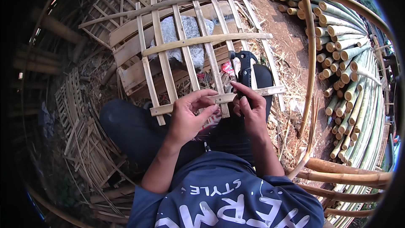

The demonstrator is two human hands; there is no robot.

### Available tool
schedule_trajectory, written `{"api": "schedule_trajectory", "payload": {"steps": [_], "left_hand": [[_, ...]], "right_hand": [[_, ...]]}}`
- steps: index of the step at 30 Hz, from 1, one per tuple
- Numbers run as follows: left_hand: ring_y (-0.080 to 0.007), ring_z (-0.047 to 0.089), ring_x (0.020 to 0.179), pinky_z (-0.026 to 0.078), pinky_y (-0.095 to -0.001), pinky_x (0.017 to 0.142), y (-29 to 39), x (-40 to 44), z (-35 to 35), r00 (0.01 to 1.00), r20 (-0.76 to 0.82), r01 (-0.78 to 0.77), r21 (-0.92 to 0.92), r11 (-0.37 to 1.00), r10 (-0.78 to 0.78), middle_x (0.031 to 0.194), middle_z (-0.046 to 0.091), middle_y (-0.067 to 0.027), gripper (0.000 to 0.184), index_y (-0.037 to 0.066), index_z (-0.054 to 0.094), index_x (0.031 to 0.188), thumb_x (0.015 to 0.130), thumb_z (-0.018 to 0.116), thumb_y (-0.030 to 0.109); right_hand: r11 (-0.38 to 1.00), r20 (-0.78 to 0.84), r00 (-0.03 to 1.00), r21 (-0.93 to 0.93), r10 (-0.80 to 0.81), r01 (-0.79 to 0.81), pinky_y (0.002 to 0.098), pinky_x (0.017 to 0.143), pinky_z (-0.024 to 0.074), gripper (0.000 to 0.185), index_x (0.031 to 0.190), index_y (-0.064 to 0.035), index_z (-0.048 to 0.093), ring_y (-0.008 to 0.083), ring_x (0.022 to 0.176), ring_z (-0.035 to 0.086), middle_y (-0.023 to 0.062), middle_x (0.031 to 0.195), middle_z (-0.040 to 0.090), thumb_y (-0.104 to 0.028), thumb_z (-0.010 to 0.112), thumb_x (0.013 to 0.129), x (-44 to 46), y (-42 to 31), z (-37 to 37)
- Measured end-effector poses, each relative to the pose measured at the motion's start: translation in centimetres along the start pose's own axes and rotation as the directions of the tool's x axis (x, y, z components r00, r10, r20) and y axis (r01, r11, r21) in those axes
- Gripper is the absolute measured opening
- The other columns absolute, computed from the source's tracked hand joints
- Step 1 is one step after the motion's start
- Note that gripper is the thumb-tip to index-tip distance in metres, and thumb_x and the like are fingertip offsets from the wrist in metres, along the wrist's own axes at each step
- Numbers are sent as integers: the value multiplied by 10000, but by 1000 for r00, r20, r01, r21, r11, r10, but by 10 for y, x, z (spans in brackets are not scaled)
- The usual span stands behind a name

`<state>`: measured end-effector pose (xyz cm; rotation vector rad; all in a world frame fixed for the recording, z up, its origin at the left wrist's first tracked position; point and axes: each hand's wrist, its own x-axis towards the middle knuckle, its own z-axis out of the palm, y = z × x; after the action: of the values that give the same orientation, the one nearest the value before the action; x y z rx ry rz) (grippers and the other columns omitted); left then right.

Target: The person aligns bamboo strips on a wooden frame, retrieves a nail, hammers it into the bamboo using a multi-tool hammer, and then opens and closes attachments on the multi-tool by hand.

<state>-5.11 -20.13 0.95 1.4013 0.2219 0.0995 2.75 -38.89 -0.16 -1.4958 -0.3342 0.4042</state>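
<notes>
A bamboo lattice [207, 39] of crossed, split slats lies in front of me, its near end over my lap. My left hand [192, 112] is curled at the near cross slat [270, 91], fingers above it and thumb below, around a slat crossing. Whether a small nail is between these fingertips I cannot make out. In my right hand [251, 109] is a black hammer [245, 74], its head pointing away from me above the slats. The right fingers wrap its lower handle, which they partly hide, just right of the left hand.
Under the lattice are a pale rough stone block [185, 38] and wooden boards [126, 38]. Cut bamboo poles [350, 55] are stacked on the right, beside an upright curved pole [311, 59]. Bamboo strips [90, 152] lie left, and shavings cover the ground.
</notes>
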Motion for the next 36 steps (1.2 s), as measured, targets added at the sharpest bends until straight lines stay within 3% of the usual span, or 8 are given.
{"api": "schedule_trajectory", "payload": {"steps": [2,9,13,19,21,24,30,36], "left_hand": [[-90,669,882,545,-247,833,-3,1,0,1000,-12,5,-17,1000,-5,926,700,-46,238,-6,681,1093,860,720,-42],[-89,667,860,547,-250,815,-8,20,-6,996,-47,-74,107,991,80,921,708,-40,132,-6,697,999,870,720,-19],[-88,666,833,541,-249,795,-13,71,-22,962,-86,-239,201,950,260,919,714,-31,82,9,705,942,867,736,13],[-131,691,792,536,-305,756,-11,167,-43,817,-50,-430,610,666,574,853,738,-54,115,30,730,940,832,751,65],[-241,729,833,549,-343,767,-13,184,-40,802,-100,-411,623,665,589,836,743,-98,112,44,736,903,797,754,75],[-262,725,862,550,-354,779,-24,197,-43,802,-48,-413,675,611,596,867,745,-105,117,60,741,910,800,754,95],[-214,732,881,548,-316,795,-36,200,-43,849,-47,-343,710,616,526,918,754,-113,159,17,735,967,835,747,106],[-202,731,871,548,-314,793,-38,202,-45,844,-44,-373,668,644,534,911,752,-117,147,20,732,968,842,738,97]], "right_hand": [[997,-24,999,69,-27,29,226,644,421,381,1280,-53,661,40,634,460,10,866,606,-241,651,949,1,5,-2],[999,-80,997,34,-1,4,197,522,298,466,1317,21,592,29,607,383,-40,750,494,-297,645,981,-2,7,-15],[991,-120,991,128,59,-43,192,519,309,310,1257,-20,662,13,595,404,-65,728,489,-141,626,974,-7,-1,-24],[999,-149,989,32,-13,18,192,538,316,367,1281,12,614,34,620,401,-24,762,499,-241,584,1016,-21,3,-43],[1000,-162,987,14,-19,21,195,536,321,379,1283,10,613,35,619,403,-23,766,501,-253,593,1011,-27,2,-50],[999,-192,981,-27,-27,22,195,540,355,385,1281,7,615,41,628,431,-4,817,535,-258,607,1002,-35,3,-61],[998,-253,967,-65,-36,20,210,550,401,368,1278,19,608,59,689,474,28,1046,558,-219,608,998,-40,6,-73],[1000,-275,961,15,-14,19,204,545,380,346,1267,-9,641,33,640,467,17,1003,589,-181,641,966,-32,2,-67]]}}
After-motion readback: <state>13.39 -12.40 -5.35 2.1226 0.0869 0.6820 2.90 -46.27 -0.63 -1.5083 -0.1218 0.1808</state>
